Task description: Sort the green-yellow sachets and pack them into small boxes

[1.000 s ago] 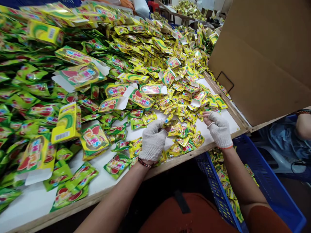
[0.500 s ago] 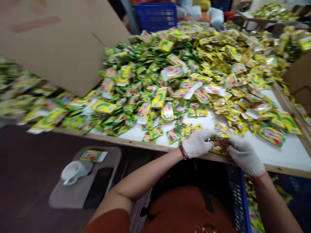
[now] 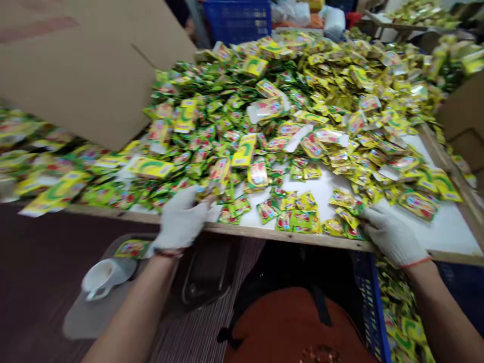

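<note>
My left hand (image 3: pixel 183 217), in a white knit glove with bare fingertips, reaches over the table's front edge. Its fingers are stretched out and apart, near a yellow-and-red carton (image 3: pixel 220 170) and small green sachets (image 3: pixel 230 214). Farther right, my gloved right hand (image 3: pixel 393 237) rests at the edge with fingers curled on a small green sachet (image 3: pixel 361 207); its fingertips are partly hidden. Beside it lie yellow sachets (image 3: pixel 346 217). A group of green and yellow sachets (image 3: pixel 300 217) lies flat between the hands.
A large heap of sachets and cartons (image 3: pixel 287 101) covers the wood-rimmed white table (image 3: pixel 454 229). A cardboard box (image 3: pixel 86 70) stands at the left. Below are a white cup (image 3: pixel 102 275) on a grey stool and a blue crate (image 3: pixel 372 312) with sachets beside it.
My hands were together over sachets at the front edge. The left has moved far left toward the carton, while the right stays by the yellow sachets. More sachets now show between them.
</note>
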The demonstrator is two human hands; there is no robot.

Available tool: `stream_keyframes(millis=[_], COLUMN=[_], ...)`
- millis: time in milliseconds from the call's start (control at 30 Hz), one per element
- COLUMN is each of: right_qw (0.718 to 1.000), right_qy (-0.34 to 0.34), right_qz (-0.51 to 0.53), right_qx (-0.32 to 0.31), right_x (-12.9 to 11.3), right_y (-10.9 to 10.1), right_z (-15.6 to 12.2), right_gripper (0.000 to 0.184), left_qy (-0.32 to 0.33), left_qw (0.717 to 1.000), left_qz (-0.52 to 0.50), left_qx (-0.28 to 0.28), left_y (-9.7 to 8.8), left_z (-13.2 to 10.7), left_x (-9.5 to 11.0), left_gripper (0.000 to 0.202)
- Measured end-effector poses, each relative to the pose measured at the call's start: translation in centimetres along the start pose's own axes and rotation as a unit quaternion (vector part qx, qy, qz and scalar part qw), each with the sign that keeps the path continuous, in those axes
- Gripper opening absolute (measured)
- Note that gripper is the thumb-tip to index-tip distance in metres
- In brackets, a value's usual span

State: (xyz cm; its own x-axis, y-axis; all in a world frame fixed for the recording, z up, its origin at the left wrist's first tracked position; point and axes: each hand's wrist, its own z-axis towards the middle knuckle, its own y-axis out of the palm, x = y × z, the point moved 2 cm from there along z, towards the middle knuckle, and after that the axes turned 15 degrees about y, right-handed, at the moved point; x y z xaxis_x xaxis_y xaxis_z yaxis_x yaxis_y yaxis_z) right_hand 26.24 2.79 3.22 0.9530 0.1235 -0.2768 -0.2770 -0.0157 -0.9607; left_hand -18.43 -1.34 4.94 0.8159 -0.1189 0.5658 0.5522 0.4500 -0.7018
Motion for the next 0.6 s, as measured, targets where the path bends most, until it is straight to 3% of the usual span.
stream_keyframes(millis=[100,267,367,433,600], right_qw=[0.998,0.993,0.994,0.998,0.991], right_qy=[0.037,0.069,0.054,0.036,-0.041], right_qz=[-0.029,-0.068,-0.076,-0.053,0.116], right_qx=[-0.041,-0.064,-0.059,-0.024,0.056], right_x=[-0.8,-0.6,-0.3,-0.6,-2.9], right_y=[-0.1,-0.6,-0.9,-1.4,-2.7], right_z=[0.1,0.1,-0.3,-0.8,-1.9], right_gripper=[0.014,0.017,0.015,0.012,0.007], left_qy=[-0.055,-0.051,-0.028,-0.008,0.082], left_qw=[0.998,0.997,0.989,0.974,0.950], left_qz=[0.029,-0.001,-0.078,-0.154,-0.191], left_qx=[-0.026,-0.059,-0.120,-0.163,-0.232], left_y=[-0.8,0.5,3.1,5.3,10.0], left_z=[-0.7,-1.7,-1.8,-1.9,-2.6], left_x=[-0.2,3.8,6.7,8.3,10.9], left_gripper=[0.019,0.031,0.037,0.035,0.033])
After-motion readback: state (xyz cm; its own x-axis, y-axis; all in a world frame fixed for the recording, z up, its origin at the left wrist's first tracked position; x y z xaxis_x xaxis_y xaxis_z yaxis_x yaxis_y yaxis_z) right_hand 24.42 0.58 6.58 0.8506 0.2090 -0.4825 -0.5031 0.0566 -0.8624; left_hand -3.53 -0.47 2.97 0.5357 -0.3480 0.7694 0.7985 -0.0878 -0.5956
